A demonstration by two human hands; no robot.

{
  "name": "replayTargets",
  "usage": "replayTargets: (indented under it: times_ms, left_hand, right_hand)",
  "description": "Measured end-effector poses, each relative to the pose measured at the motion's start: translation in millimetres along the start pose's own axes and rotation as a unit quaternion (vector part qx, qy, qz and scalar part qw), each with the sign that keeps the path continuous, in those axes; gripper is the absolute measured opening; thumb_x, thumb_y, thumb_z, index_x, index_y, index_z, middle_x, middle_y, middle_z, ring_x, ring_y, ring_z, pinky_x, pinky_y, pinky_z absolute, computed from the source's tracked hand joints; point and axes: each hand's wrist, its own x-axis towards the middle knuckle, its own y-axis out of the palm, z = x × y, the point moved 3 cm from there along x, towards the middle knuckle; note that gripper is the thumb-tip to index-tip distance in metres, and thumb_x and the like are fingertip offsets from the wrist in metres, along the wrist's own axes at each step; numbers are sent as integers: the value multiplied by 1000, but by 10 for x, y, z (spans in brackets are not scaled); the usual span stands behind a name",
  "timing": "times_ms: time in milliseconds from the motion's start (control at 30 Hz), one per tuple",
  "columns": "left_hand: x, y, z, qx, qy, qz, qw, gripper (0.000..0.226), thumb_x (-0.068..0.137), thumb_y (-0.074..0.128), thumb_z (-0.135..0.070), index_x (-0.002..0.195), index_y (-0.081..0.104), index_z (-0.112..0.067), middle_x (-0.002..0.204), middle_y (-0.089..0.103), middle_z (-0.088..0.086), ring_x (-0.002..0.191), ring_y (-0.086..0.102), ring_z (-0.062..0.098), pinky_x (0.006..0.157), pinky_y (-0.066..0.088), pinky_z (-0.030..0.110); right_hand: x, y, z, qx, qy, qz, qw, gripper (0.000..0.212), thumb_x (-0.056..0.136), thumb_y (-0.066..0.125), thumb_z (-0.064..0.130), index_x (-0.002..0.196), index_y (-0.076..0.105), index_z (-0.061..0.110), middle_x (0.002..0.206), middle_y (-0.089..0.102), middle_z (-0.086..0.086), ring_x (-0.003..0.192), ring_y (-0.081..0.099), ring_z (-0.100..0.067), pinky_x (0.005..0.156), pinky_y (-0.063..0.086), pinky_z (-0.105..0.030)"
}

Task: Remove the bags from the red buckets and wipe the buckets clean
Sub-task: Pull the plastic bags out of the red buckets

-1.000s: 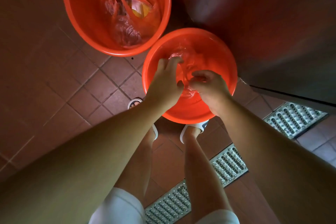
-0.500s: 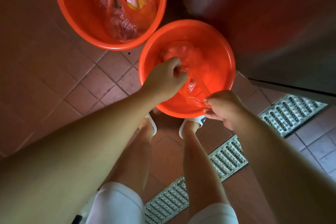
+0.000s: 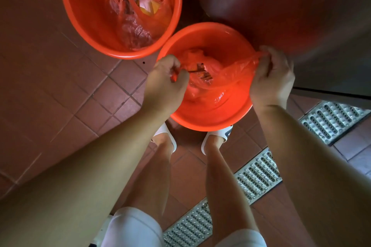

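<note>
The far bucket [image 3: 80,16], sitting on the tiled floor [image 3: 60,106], is holding a filled bag [image 3: 136,16]. Touching it, the near bucket [image 3: 210,116] is holding a second bag [image 3: 220,74], which the left hand [image 3: 164,84] and right hand [image 3: 273,78] are pinching at opposite edges and stretching across it.

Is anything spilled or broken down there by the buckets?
Nothing looks spilled or broken. Both red buckets, the near bucket and the far bucket, stand upright on the tiled floor, each with a bag inside. The left hand and right hand hold the near bag stretched open.
</note>
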Motion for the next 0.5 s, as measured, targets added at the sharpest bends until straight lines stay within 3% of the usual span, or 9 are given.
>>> replayTargets:
  times_ms: [100, 200, 267, 333, 400, 500]
  left_hand:
    - [41, -42, 1, -22, -3, -20, 1000, 19, 93, 62, -21, 78, 51, -28, 75, 54, -9, 68, 50, 6, 64, 35, 14]
    - [52, -51, -26, -45, -16, -16, 999, 21, 96, 64, -21, 80, 52, -25, 69, 49, -12, 63, 47, 1, 63, 35, 11]
    - [45, -48, -71, -41, -10, -12, 999, 19, 97, 66, -22, 81, 54, -22, 66, 50, -12, 63, 51, -2, 62, 36, 9]
    - [45, -28, -115, -35, -2, 1, 999, 19, 98, 66, -24, 82, 57, -21, 69, 60, -9, 67, 57, -3, 64, 37, 9]
    - [45, 1, -150, -34, 1, 15, 999, 19, 99, 65, -28, 83, 58, -23, 76, 69, -3, 74, 63, 2, 68, 40, 10]
    - [10, 38, -187, -41, 3, 25, 999, 18, 99, 65, -29, 83, 57, -29, 74, 66, -14, 73, 61, -2, 69, 38, 7]
  right_hand:
    - [207, 95, -31, 85, 105, -2, 991, 36, 100, 44, 21, 116, 74, 10, 114, 74, -8, 103, 63, -8, 93, 43, -15]
    - [254, 270, -38, 233, 221, 89, 943, 51, 98, 37, 42, 92, 78, 13, 82, 74, 5, 81, 67, -11, 82, 51, -30]
    - [172, 374, -18, 231, 248, 148, 929, 61, 96, 35, 60, 73, 78, 23, 65, 70, 10, 64, 64, -8, 70, 50, -27]
    - [67, 461, -9, 221, 270, 183, 919, 60, 89, 36, 71, 58, 69, 31, 58, 66, 9, 54, 58, -11, 65, 47, -32]
    - [-15, 538, -13, 208, 282, 209, 913, 52, 86, 41, 66, 56, 63, 29, 50, 51, 9, 50, 48, -12, 60, 41, -36]
    - [-132, 623, -8, 211, 300, 267, 891, 21, 77, 43, 37, 69, 58, 26, 47, 49, 14, 45, 47, -6, 52, 42, -24]
